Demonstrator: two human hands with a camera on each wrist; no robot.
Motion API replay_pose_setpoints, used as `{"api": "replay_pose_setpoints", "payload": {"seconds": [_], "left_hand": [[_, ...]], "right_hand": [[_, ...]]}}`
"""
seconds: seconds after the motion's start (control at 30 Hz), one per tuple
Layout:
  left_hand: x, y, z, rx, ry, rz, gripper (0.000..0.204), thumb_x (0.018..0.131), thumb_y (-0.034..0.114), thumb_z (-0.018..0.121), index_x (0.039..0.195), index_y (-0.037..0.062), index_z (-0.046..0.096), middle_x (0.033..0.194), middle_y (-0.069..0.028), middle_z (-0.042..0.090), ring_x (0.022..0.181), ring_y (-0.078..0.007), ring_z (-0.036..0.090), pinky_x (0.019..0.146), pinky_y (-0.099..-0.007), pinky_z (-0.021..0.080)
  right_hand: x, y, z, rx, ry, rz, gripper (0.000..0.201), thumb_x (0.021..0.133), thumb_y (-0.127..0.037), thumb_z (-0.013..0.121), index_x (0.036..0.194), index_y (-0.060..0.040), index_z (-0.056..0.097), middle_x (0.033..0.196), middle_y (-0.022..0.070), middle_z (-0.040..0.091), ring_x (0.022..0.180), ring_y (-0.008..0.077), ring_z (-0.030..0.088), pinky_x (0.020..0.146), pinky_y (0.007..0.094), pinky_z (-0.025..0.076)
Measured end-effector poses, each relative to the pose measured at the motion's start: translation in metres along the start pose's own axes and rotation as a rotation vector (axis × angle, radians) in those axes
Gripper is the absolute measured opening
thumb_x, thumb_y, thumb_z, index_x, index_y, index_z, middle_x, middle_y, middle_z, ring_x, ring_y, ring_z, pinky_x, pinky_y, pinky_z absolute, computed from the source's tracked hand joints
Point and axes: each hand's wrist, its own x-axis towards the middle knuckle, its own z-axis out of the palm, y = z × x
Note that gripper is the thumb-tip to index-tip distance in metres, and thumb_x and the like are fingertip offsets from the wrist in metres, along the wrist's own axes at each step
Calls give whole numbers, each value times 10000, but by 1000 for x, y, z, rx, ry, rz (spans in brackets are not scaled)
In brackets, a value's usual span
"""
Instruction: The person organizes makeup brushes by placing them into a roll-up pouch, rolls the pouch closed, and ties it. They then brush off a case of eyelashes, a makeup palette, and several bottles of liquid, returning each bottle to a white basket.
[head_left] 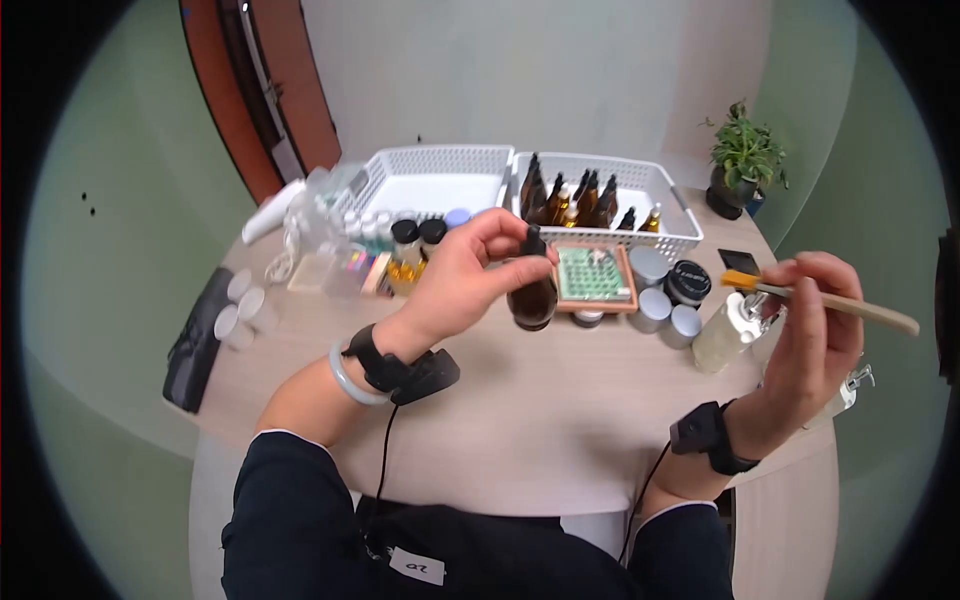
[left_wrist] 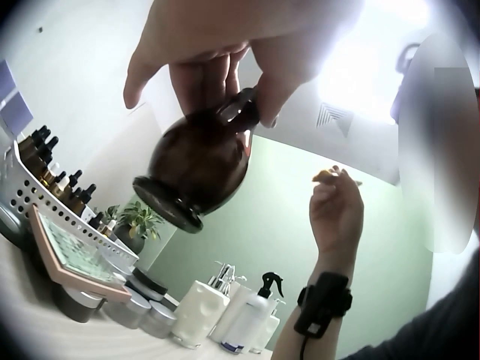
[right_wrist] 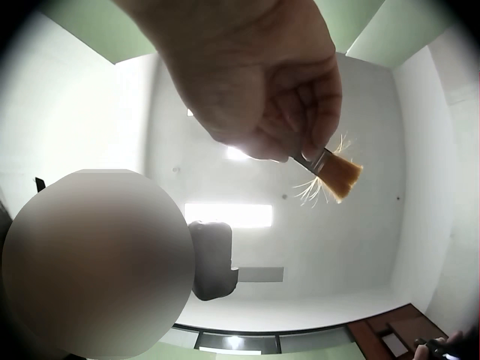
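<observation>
My left hand (head_left: 455, 275) holds a dark brown glass bottle (head_left: 533, 306) by its black top, above the middle of the table. In the left wrist view the bottle (left_wrist: 196, 163) has a rounded body and a flared foot, and the thumb and fingers are round its neck. Off to the right, my right hand (head_left: 815, 345) is raised, pinching a flat brush (head_left: 880, 315) with a pale handle and orange bristles. Its bristles (right_wrist: 340, 178) point away from the fingertips in the right wrist view, with several stray hairs splayed out. Brush and bottle are well apart.
Behind the bottle stand a white basket (head_left: 680, 232) of brown dropper bottles and another white basket (head_left: 440, 152). A tray of green pieces (head_left: 590, 275), grey tins (head_left: 650, 308) and pump bottles (head_left: 725, 335) line the right side. Plastic cups (head_left: 232, 328) stand at left.
</observation>
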Motion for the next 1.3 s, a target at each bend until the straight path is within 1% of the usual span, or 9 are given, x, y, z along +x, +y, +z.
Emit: {"api": "replay_pose_setpoints", "payload": {"seconds": [0.17,0.3,0.4,0.47,0.57,0.73,0.83,1.1,1.3], "left_hand": [[-54,-5,-15,544,2,98,199,712,72,672,850,20,538,804,-37,592,790,-121,561,773,-249,447],[-79,-7,-27,780,-56,168,227,690,164,687,840,93,533,676,-10,563,683,-178,558,968,-482,260],[-89,-8,-40,769,-44,324,235,679,150,683,850,92,533,692,-18,558,688,-197,564,963,-477,280],[-94,-11,-51,755,-33,417,239,676,144,682,856,91,534,713,-18,565,695,-199,567,960,-474,291],[-102,-18,-63,642,-36,440,248,681,154,682,870,88,536,761,-18,577,709,-212,572,935,-468,328],[-112,-13,-79,228,-13,210,238,722,78,676,905,42,527,851,-59,615,817,-166,595,858,-368,430],[-108,-13,-84,-182,83,80,235,740,61,672,900,4,509,776,-28,576,733,-67,550,667,-190,445],[-105,-9,-95,-479,23,-62,185,779,37,623,923,3,512,817,-56,599,757,-83,569,667,-208,454],[-103,-11,-92,-606,-41,-147,165,808,78,600,914,-17,516,808,-66,594,740,-100,570,680,-217,456]], "right_hand": [[-32,8,53,76,-426,115,88,736,27,561,819,42,583,798,105,606,704,162,576,620,250,451],[-52,12,92,85,-772,114,83,735,24,579,817,18,584,783,95,600,688,175,579,629,257,455],[-65,21,110,0,-824,90,40,759,-3,569,792,19,564,787,80,597,687,151,572,613,251,450],[-63,22,112,126,-858,484,62,804,-47,540,818,12,531,795,72,594,688,112,560,584,231,439],[-68,15,126,192,-784,662,96,838,-82,507,873,7,501,782,71,592,664,78,538,559,206,425],[-64,23,144,134,-724,698,100,840,-70,498,901,4,469,758,97,585,629,81,519,540,199,432],[-72,13,160,271,-611,583,94,844,-64,479,902,6,462,810,129,576,694,112,533,573,213,458],[-66,12,182,-3,-881,-62,37,759,18,507,789,-1,512,865,145,602,758,182,565,684,304,465],[-60,20,175,62,-851,71,27,756,-28,528,771,-15,509,809,135,614,726,161,559,665,268,440]]}}
